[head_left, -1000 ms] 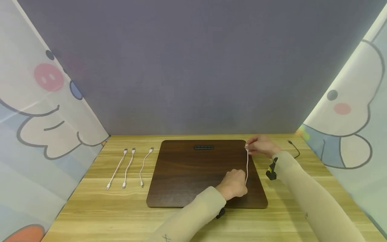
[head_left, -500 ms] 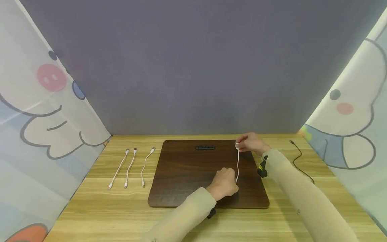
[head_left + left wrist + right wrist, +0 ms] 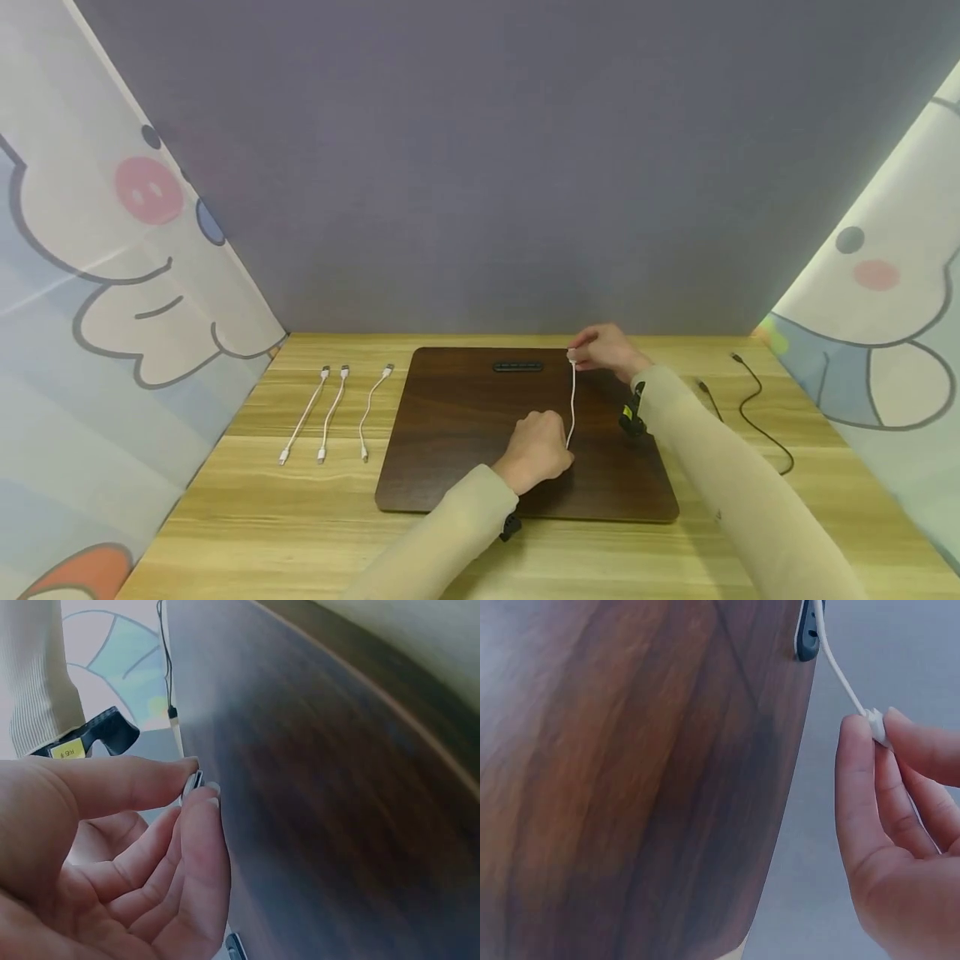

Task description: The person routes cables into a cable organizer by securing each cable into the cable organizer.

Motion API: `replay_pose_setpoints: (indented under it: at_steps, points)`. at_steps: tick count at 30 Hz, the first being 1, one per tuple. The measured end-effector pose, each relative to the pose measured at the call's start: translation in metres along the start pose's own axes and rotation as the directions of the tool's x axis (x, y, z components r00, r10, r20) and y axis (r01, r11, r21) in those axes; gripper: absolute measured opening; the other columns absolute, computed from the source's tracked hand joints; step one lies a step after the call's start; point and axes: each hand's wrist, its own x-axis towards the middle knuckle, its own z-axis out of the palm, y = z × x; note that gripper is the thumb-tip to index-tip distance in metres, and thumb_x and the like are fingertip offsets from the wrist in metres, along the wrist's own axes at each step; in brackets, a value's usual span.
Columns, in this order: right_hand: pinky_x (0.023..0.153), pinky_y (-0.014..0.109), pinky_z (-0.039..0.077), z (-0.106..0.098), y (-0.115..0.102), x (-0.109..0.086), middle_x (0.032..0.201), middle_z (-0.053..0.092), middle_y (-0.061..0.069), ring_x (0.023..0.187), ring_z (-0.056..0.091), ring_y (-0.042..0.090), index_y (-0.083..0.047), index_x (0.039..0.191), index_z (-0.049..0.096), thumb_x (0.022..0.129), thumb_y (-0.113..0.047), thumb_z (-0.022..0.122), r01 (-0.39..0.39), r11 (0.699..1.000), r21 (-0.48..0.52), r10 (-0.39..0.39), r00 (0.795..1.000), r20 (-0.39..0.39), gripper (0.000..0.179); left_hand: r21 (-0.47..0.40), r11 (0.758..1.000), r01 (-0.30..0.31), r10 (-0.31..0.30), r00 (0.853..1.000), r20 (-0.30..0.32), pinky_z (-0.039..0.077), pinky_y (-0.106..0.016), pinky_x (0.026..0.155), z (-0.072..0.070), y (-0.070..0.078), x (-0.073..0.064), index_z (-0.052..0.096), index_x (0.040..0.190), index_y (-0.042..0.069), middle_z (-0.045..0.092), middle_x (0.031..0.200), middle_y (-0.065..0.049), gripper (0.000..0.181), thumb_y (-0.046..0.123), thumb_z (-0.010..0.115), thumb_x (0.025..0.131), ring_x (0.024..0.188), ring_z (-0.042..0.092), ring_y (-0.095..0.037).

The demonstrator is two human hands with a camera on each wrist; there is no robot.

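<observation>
A short white USB cable point(image 3: 573, 402) is stretched between my two hands over the dark brown wooden board point(image 3: 461, 442). My left hand point(image 3: 536, 450) pinches its near end; in the left wrist view, a small metal-tipped plug point(image 3: 194, 782) shows between thumb and fingertips. At the far end, my right hand point(image 3: 606, 350) grips the white plug point(image 3: 877, 729) between thumb and fingers, above the board's back part. To the left of that hand, a black slotted strip point(image 3: 517, 367) lies on the board near its back edge.
Left of the board, three white USB cables point(image 3: 367, 412) lie side by side on the light wooden table point(image 3: 247, 508). Two black cables point(image 3: 752, 406) lie on the right, one partly hidden by my right sleeve. A grey panel point(image 3: 480, 183) rises behind the table.
Both hands have carried the white cable leftward over the board, toward the black strip. More of the black cables at the right has come out from behind my right sleeve.
</observation>
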Motion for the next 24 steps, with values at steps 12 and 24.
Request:
replay_pose_setpoints:
  at_steps: [12, 24]
  points:
    - [0.087, 0.041, 0.059, 0.015, -0.009, 0.014, 0.109, 0.063, 0.025, 0.087, 0.070, 0.025, 0.023, 0.123, 0.055, 0.090, 0.011, 0.067, 0.044, 0.999, 0.031, -0.045, 0.999, 0.024, 0.037, -0.027, 0.998, 0.060, -0.061, 0.997, -0.050, 0.051, -0.031, 0.057, -0.013, -0.017, 0.001, 0.060, 0.059, 0.013, 0.057, 0.060, 0.003, 0.032, 0.012, 0.084, 0.081, 0.057, 0.057, -0.015]
    - [0.088, 0.044, 0.059, 0.038, -0.012, 0.028, 0.099, 0.066, 0.021, 0.087, 0.071, 0.027, 0.019, 0.118, 0.062, 0.089, 0.009, 0.068, 0.101, 0.994, -0.042, -0.102, 0.995, -0.012, 0.031, -0.083, 0.988, 0.129, -0.137, 0.985, -0.103, 0.055, -0.039, 0.065, -0.019, -0.030, 0.003, 0.062, 0.066, 0.012, 0.059, 0.067, 0.000, 0.028, 0.015, 0.085, 0.081, 0.068, 0.063, -0.025]
